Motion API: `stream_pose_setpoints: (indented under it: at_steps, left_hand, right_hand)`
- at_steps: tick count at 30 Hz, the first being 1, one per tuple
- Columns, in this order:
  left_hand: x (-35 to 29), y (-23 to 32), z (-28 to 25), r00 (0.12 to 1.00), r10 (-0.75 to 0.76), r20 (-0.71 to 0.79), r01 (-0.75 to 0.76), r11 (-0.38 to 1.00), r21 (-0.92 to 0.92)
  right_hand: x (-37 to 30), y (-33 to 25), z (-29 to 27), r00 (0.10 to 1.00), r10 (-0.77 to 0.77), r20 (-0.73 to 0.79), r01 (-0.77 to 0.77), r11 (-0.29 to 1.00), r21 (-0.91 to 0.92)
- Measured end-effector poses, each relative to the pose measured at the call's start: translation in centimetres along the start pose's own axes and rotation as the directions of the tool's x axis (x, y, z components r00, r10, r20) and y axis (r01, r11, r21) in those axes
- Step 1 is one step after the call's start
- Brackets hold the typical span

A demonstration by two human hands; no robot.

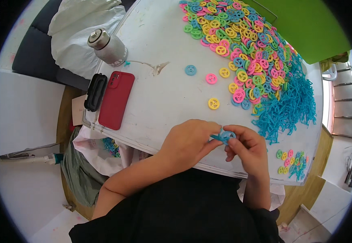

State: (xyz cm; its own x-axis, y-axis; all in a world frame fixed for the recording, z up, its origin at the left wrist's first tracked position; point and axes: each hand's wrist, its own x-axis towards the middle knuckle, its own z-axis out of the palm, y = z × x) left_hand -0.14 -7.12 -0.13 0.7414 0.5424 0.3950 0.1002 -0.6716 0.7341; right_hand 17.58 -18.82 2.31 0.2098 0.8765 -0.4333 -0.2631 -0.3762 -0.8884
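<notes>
Over the table's near edge my two hands meet. My right hand [248, 150] pinches a small light-blue plastic wheel [227, 136] between thumb and fingers. My left hand [190, 141] is closed on a thin teal plastic piece [215, 137] that touches the wheel's left side; how far it goes in is hidden by the fingers. Beyond my hands lie a loose yellow wheel [213, 103], a pink wheel [211, 78] and a blue wheel [190, 70]. A big heap of mixed wheels [240, 32] spreads behind them, with a tangled pile of teal pieces [291, 105] at its right.
On the left of the white table [155, 97] are a red phone [117, 99], a black case [95, 92] and a grey bottle [109, 46]. A smaller group of wheels and teal pieces [291, 164] sits at right. A green panel [305, 28] stands at the far right.
</notes>
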Motion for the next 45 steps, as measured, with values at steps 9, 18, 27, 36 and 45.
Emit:
stream_pose_setpoints:
  at_steps: [9, 18, 27, 36, 45]
  left_hand:
    - [-7.8, 0.7, -16.1, 0.745, -0.667, 0.017, 0.663, 0.744, 0.085]
    - [-23.9, -11.7, -16.2, 0.621, -0.704, -0.344, 0.727, 0.354, 0.588]
    - [-2.1, 1.0, -10.5, 0.7, -0.162, 0.696, 0.391, 0.902, -0.182]
    - [5.3, 0.5, 0.8, 0.931, 0.042, 0.364, -0.125, 0.971, 0.206]
    - [3.6, -0.1, 1.4, 0.943, -0.06, 0.327, 0.028, 0.995, 0.1]
  right_hand:
    - [-0.8, 1.6, -1.9, 0.934, -0.357, -0.022, 0.293, 0.801, -0.522]
    - [0.2, 0.4, -3.1, 0.858, -0.513, -0.012, 0.358, 0.616, -0.702]
    - [0.7, -1.5, -5.9, 0.763, -0.636, -0.113, 0.106, 0.296, -0.949]
    - [-0.7, -1.7, -6.8, 0.736, -0.676, -0.029, 0.018, 0.062, -0.998]
    - [3.2, -0.9, -6.7, 0.738, -0.654, 0.167, 0.149, -0.084, -0.985]
